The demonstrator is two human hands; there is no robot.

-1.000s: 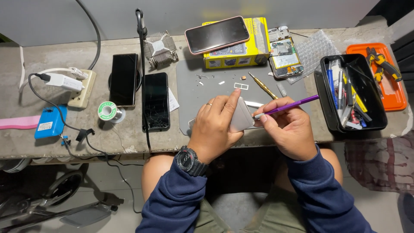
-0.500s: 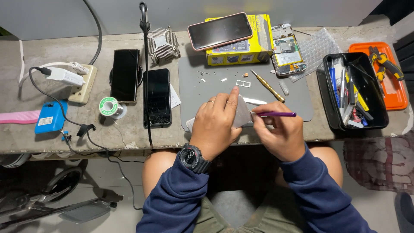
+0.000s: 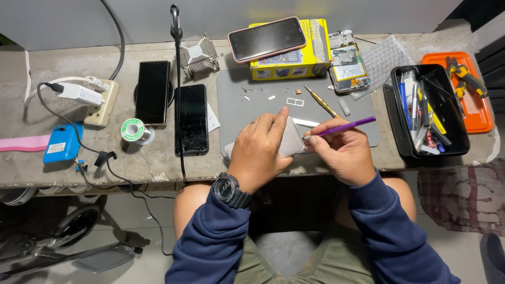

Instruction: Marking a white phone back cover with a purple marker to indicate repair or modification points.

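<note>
My left hand (image 3: 259,152) presses down on a pale phone body (image 3: 291,138) lying on the grey work mat (image 3: 252,108), covering most of it. My right hand (image 3: 342,152) holds a slim purple tool (image 3: 344,127), its tip set against the right edge of the phone body. A gold-tipped screwdriver (image 3: 322,102), a thin white strip (image 3: 305,122) and several tiny loose parts (image 3: 271,94) lie on the mat just beyond my fingers.
A yellow box (image 3: 310,63) carries a phone with a pink edge (image 3: 267,39). An opened phone board (image 3: 347,64) lies beside it. Black tool tray (image 3: 407,139) and orange tray (image 3: 481,123) stand at right. Two dark phones (image 3: 191,119), solder spool (image 3: 134,130), power strip (image 3: 101,105) sit left.
The purple tool swung from pointing right to lying short against the phone edge, then back out to the right. My left hand stayed pressed on the phone body.
</note>
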